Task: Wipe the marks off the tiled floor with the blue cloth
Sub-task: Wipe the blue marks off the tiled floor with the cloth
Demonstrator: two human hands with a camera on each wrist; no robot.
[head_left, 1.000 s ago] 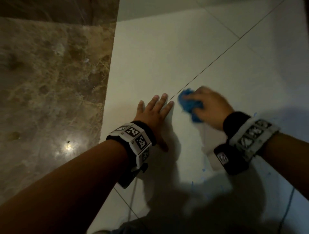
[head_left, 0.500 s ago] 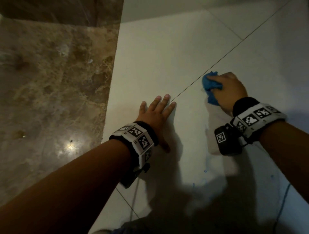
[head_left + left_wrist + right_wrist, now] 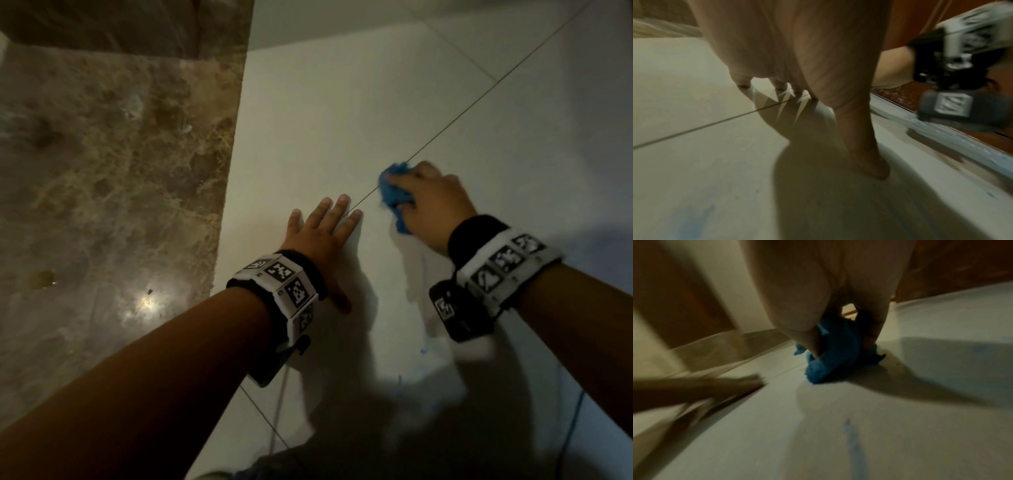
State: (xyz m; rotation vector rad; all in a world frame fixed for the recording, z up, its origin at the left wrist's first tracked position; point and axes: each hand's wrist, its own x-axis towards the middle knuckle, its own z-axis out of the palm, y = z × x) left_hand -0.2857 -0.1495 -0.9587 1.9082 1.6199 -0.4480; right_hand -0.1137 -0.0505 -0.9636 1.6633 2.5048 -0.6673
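My right hand [image 3: 431, 202] grips a bunched blue cloth [image 3: 394, 192] and presses it on the white tiled floor [image 3: 325, 113], right on a dark grout line. From the right wrist view the cloth [image 3: 830, 358] bulges out under the curled fingers. My left hand [image 3: 322, 236] lies flat on the tile a short way left of the cloth, fingers straight and spread [image 3: 777, 84]. Faint blue marks [image 3: 399, 380] show on the tile nearer to me, and a blue streak [image 3: 853, 444] lies behind the cloth.
A brown marble slab [image 3: 102, 188] borders the white tiles on the left, with a light glare on it. A thin dark cable [image 3: 575, 418] trails over the floor at lower right. Brown woodwork [image 3: 982, 139] runs along the floor edge.
The right hand has swept the cloth back and forth: out to the far right half a second ago, now back left and nearer the left hand. The left hand has stayed planted.
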